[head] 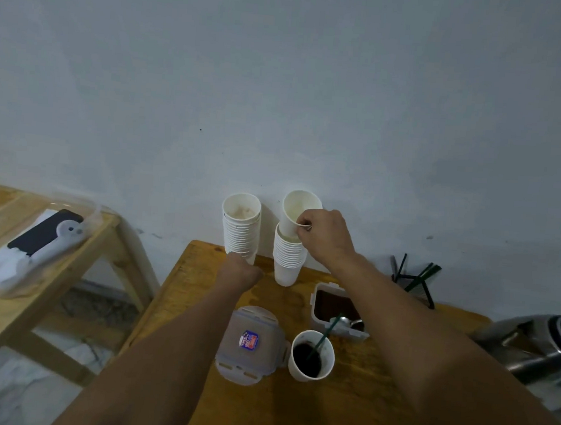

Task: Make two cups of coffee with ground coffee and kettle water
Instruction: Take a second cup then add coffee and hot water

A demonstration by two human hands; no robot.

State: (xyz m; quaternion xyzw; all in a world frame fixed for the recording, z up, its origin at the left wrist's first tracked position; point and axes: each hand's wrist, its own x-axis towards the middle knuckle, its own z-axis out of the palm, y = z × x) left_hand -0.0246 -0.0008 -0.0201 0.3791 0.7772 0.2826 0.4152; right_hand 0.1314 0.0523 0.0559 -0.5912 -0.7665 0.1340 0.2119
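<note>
Filled cup (pixel 311 355), foreground; beyond it, right hand (pixel 325 237) pinches top cup (pixel 297 212), upright atop right stack (pixel 287 257); left hand (pixel 240 272) curled, contents unseen.

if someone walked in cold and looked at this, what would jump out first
Probably the two stacks of white paper cups at the back of the wooden table by the wall, with the right hand pinching the top cup up off the right stack. Next, the cup of dark coffee with a green stirrer near the front, beside an open container of ground coffee.
</note>
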